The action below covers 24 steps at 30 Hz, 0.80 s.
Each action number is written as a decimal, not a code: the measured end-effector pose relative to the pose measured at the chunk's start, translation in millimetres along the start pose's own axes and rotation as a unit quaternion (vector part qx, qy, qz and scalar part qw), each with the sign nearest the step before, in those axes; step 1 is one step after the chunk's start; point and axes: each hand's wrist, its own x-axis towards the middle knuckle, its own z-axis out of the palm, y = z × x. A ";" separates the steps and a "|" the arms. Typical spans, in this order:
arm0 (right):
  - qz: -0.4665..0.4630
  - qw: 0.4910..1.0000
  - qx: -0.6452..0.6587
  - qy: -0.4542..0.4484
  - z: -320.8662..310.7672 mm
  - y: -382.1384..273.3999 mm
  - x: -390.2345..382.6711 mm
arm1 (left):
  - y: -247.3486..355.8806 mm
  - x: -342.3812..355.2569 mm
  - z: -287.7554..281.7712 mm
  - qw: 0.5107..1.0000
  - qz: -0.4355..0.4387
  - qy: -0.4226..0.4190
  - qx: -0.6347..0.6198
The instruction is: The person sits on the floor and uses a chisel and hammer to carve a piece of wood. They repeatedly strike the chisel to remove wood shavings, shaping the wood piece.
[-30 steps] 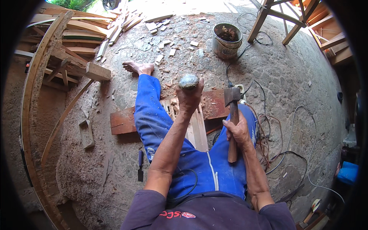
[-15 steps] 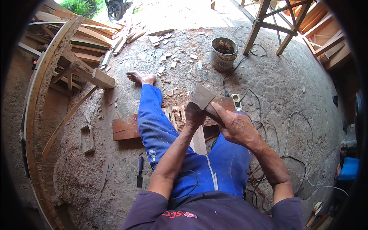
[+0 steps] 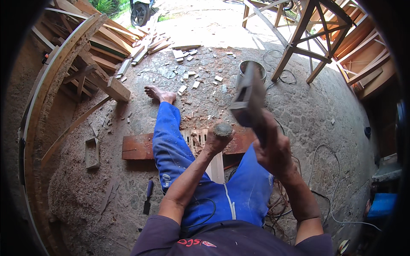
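My left hand point(image 3: 217, 141) is closed round an upright tool, apparently a chisel point(image 3: 223, 129); only its round, battered top end shows, and its lower part is hidden. Raised above and to the right, my right hand point(image 3: 275, 151) grips a hatchet point(image 3: 248, 104) by its handle, the head blurred and its blunt end toward the chisel, apart from it. Beneath my left hand lie pale wooden pieces point(image 3: 217, 168) with dark slots cut in them and chips on top. They rest across a reddish-brown plank point(image 3: 139, 147) between my legs.
A second chisel point(image 3: 148, 198) with a dark blue handle lies left of my leg, near a small wooden box point(image 3: 92, 153). Offcuts point(image 3: 196, 84) and shavings cover the floor. A bucket point(image 3: 240, 78), a wooden trestle point(image 3: 294, 42) and cables point(image 3: 337, 164) stand or lie ahead and right.
The hatchet has swung up and away to the right from over my left hand, uncovering the chisel's top. My left hand stays over the slotted wood. The view has shifted slightly.
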 end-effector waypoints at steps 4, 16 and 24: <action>-0.056 0.990 -0.029 -0.122 50.1 59.6 -16.2 | -8.4 10.6 6.1 0.992 0.113 0.042 0.026; 0.144 0.983 0.030 -0.112 94.4 158.3 -85.3 | 4.8 4.0 3.9 0.994 0.083 0.075 -0.010; 0.163 0.975 0.016 -0.149 98.9 167.2 -81.8 | 213.8 108.6 -120.3 0.917 0.298 0.265 0.017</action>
